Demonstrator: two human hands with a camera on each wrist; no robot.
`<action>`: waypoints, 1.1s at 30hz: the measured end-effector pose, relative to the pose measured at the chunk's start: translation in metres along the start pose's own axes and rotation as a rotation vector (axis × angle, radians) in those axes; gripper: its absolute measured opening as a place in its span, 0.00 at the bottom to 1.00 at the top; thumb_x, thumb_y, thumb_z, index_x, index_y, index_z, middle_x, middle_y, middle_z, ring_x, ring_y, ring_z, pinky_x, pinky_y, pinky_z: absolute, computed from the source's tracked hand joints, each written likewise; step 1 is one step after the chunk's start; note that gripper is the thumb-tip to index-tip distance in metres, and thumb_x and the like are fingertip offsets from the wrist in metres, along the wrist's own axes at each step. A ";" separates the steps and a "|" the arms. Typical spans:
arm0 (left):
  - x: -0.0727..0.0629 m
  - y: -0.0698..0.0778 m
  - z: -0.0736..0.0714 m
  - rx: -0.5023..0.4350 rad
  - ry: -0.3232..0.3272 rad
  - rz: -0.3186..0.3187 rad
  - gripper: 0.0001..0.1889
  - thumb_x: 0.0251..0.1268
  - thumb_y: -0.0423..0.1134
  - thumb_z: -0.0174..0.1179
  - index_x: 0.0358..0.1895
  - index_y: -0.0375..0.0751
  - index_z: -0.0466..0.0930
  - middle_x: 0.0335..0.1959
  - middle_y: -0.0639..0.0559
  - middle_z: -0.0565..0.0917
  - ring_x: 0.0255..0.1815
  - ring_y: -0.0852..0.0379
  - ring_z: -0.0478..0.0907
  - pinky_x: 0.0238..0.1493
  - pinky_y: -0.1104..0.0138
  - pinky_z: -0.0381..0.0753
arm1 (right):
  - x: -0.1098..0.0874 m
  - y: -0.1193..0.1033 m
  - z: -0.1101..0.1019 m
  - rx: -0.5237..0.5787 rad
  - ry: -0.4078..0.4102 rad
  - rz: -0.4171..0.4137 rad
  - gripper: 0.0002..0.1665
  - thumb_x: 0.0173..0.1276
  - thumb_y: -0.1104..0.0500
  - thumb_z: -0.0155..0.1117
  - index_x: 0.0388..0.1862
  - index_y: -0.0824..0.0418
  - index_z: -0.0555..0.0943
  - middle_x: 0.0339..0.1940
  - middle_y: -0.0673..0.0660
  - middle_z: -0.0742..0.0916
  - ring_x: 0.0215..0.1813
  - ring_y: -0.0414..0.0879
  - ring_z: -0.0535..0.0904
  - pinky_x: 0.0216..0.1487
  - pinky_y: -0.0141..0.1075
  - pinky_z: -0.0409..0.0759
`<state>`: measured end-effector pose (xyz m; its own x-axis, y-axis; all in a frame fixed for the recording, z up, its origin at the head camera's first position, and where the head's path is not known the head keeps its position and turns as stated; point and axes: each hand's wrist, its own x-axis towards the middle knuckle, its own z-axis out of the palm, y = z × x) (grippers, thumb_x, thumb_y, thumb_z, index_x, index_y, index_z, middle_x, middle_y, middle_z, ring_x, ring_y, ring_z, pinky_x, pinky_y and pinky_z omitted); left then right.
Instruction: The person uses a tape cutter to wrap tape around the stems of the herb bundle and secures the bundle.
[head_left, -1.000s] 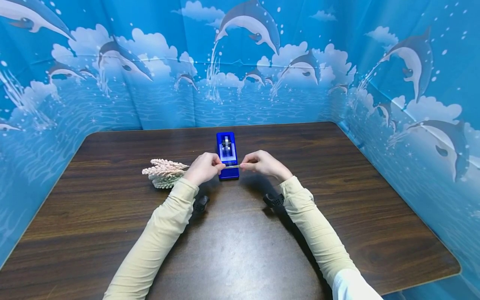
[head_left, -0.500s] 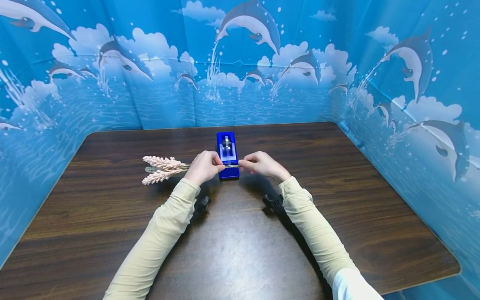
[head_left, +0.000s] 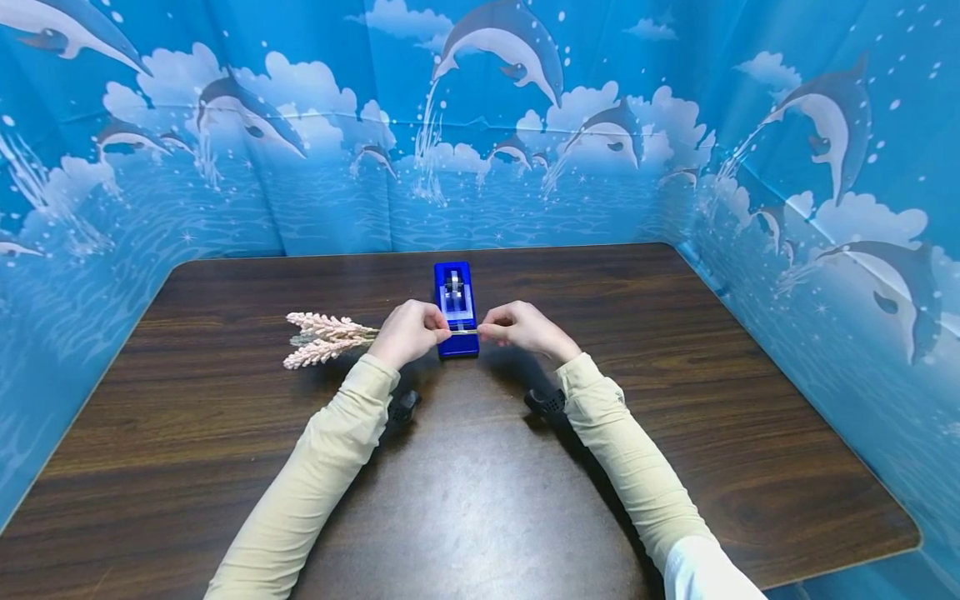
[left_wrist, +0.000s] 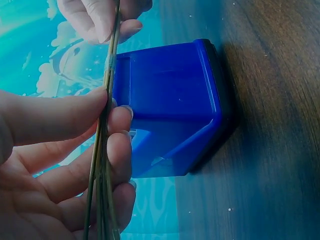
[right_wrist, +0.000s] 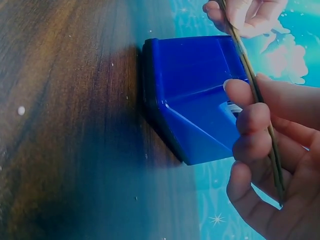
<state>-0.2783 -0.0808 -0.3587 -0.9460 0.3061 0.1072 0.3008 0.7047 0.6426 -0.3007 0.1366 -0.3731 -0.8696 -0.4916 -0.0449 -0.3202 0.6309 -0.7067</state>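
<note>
Stems (head_left: pixel 464 332) of a small bunch of artificial flowers run sideways between both hands, crossing the front of a blue tape dispenser (head_left: pixel 458 347). My left hand (head_left: pixel 408 335) pinches them between thumb and fingers; to its left stick out the pale pink flower heads (head_left: pixel 324 326), with a greyish-green one partly hidden among them. Toward the stem ends, my right hand (head_left: pixel 529 331) pinches the same bundle, as the right wrist view also shows. A shiny strip of clear tape (left_wrist: pixel 110 63) lies around the stems between the hands in the left wrist view.
The dispenser stands on a dark wood-grain table (head_left: pixel 480 500), near its far edge. A blue curtain (head_left: pixel 322 208) with dolphins hangs behind and at the sides. Black wrist cameras (head_left: pixel 405 406) sit under both forearms.
The bunch has rolled about its stems: a greenish flower head at the front has turned behind, and two pink ones now face up. The hands have hardly shifted.
</note>
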 end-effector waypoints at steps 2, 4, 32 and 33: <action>0.001 -0.001 0.001 0.009 0.001 -0.008 0.05 0.58 0.34 0.65 0.27 0.37 0.83 0.24 0.48 0.85 0.27 0.55 0.76 0.34 0.66 0.71 | 0.000 0.000 0.000 -0.008 0.003 -0.010 0.16 0.72 0.55 0.58 0.35 0.68 0.83 0.23 0.59 0.81 0.26 0.40 0.72 0.29 0.31 0.69; 0.001 -0.001 0.002 0.020 0.002 -0.016 0.06 0.58 0.34 0.65 0.27 0.36 0.82 0.24 0.48 0.85 0.27 0.55 0.76 0.33 0.66 0.71 | 0.000 0.000 0.000 -0.023 0.006 -0.018 0.15 0.72 0.55 0.59 0.35 0.67 0.83 0.21 0.54 0.80 0.25 0.40 0.73 0.29 0.31 0.69; 0.003 -0.002 0.006 0.050 0.020 -0.024 0.07 0.53 0.34 0.69 0.24 0.39 0.80 0.24 0.48 0.84 0.30 0.51 0.77 0.34 0.64 0.70 | 0.006 -0.013 0.030 -0.259 0.274 0.080 0.30 0.65 0.35 0.61 0.17 0.58 0.84 0.13 0.49 0.82 0.19 0.38 0.74 0.19 0.30 0.63; 0.003 -0.002 0.006 0.049 0.018 -0.026 0.07 0.53 0.34 0.69 0.24 0.39 0.80 0.24 0.48 0.84 0.30 0.51 0.77 0.34 0.65 0.70 | 0.005 -0.013 0.030 -0.259 0.273 0.087 0.30 0.65 0.35 0.61 0.17 0.58 0.84 0.13 0.49 0.83 0.19 0.38 0.74 0.20 0.30 0.64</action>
<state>-0.2810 -0.0775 -0.3644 -0.9554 0.2759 0.1054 0.2815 0.7426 0.6078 -0.2903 0.1082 -0.3854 -0.9548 -0.2731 0.1176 -0.2943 0.8112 -0.5054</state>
